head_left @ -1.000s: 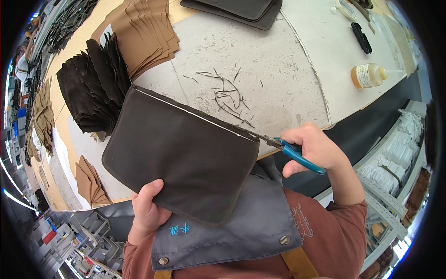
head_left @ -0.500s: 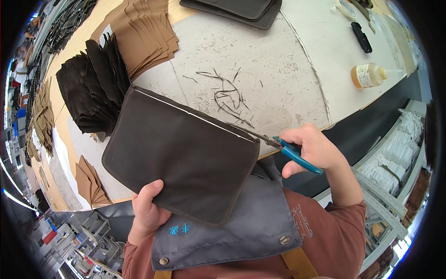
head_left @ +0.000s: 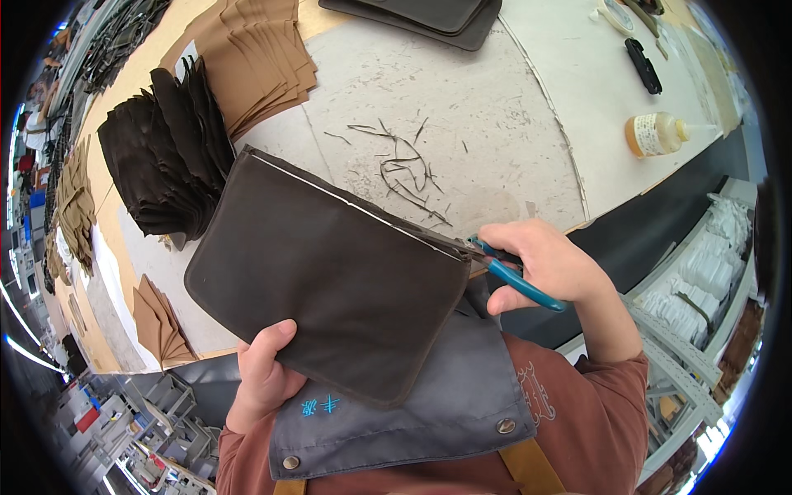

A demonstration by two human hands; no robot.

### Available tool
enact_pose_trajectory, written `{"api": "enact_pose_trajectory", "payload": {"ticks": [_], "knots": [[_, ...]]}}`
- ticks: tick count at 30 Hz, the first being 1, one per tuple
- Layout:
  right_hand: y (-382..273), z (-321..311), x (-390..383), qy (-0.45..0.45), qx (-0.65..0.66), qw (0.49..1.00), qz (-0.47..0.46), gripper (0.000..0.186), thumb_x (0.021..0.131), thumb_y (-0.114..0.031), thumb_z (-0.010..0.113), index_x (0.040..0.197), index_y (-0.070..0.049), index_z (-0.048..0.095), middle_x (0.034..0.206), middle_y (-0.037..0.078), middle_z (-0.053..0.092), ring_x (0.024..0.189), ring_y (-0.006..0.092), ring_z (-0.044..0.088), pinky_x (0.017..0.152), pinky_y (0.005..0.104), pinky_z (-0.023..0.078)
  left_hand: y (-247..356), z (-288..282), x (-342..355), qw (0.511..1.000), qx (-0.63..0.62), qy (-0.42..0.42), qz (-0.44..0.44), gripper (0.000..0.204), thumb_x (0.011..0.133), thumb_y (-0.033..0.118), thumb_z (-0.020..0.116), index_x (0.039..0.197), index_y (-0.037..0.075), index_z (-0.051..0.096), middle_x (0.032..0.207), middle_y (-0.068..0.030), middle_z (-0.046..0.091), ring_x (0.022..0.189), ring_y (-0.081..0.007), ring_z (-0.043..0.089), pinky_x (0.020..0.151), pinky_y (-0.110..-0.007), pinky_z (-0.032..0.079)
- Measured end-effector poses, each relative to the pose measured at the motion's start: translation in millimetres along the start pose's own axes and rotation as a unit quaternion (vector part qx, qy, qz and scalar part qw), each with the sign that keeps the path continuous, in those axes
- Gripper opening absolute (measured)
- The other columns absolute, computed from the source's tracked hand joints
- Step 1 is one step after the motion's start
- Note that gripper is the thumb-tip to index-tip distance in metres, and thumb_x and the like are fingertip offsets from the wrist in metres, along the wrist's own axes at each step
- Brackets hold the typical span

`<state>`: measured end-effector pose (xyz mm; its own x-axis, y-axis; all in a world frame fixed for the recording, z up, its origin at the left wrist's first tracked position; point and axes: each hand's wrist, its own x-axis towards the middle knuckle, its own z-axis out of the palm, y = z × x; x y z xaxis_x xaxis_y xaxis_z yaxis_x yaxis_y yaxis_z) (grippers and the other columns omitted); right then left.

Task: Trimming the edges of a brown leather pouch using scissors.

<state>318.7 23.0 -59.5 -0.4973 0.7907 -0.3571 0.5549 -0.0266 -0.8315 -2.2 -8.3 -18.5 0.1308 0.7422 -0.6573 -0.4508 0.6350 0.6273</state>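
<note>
Hands (head_left: 267,370) (head_left: 553,261) clamp a dark panel (head_left: 330,272), left, and teal-handled scissors (head_left: 528,287), right; blue characters (head_left: 320,406) mark the grey apron (head_left: 421,433).

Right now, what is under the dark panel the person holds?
The tabletop and grey apron show past the dark panel. The left hand has its thumb on top; its other fingers, and anything else beneath, are covered.

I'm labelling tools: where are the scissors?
In the head view, right of centre: the right hand holds the scissors at the right end of the dark panel.
</note>
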Motion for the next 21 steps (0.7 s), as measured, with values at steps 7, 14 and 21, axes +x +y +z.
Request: {"api": "enact_pose_trajectory", "payload": {"ticks": [7, 14, 21], "knots": [[-0.5, -2.5, 1.4, -0.007, 0.029, 0.999, 0.031, 0.067, 0.061, -0.064, 0.076, 0.067, -0.003, 0.047, 0.057, 0.008, 0.048, 0.052, 0.0221, 0.047, 0.050, 0.0322, 0.038, 0.0, 1.4, 1.0, 1.000, 0.006, -0.005, 0.003, 0.050, 0.081, 0.009, 0.045, 0.127, -0.010, 0.038, 0.123, -0.0241, 0.053, 0.107, -0.0332, 0.058, 0.093, -0.042, 0.048], [0.1, -3.2, 1.0, -0.003, 0.032, 0.999, 0.033, 0.066, 0.060, -0.063, 0.077, 0.067, -0.003, 0.049, 0.056, 0.006, 0.047, 0.051, 0.0197, 0.046, 0.050, 0.0308, 0.038, -0.9, 1.3, 1.9, 1.000, -0.003, -0.004, 0.000, 0.050, 0.081, 0.009, 0.045, 0.128, -0.011, 0.038, 0.123, -0.0240, 0.053, 0.108, -0.0329, 0.058, 0.094, -0.042, 0.048], [1.7, -1.1, 0.1, 0.008, 0.044, 0.999, 0.026, 0.064, 0.060, -0.061, 0.078, 0.065, -0.004, 0.050, 0.053, 0.005, 0.046, 0.048, 0.0184, 0.044, 0.048, 0.0304, 0.037, -1.0, 1.3, 1.5, 1.000, 0.001, -0.005, 0.004, 0.050, 0.082, 0.009, 0.045, 0.128, -0.011, 0.038, 0.123, -0.0239, 0.053, 0.108, -0.0329, 0.058, 0.094, -0.042, 0.048]]}}
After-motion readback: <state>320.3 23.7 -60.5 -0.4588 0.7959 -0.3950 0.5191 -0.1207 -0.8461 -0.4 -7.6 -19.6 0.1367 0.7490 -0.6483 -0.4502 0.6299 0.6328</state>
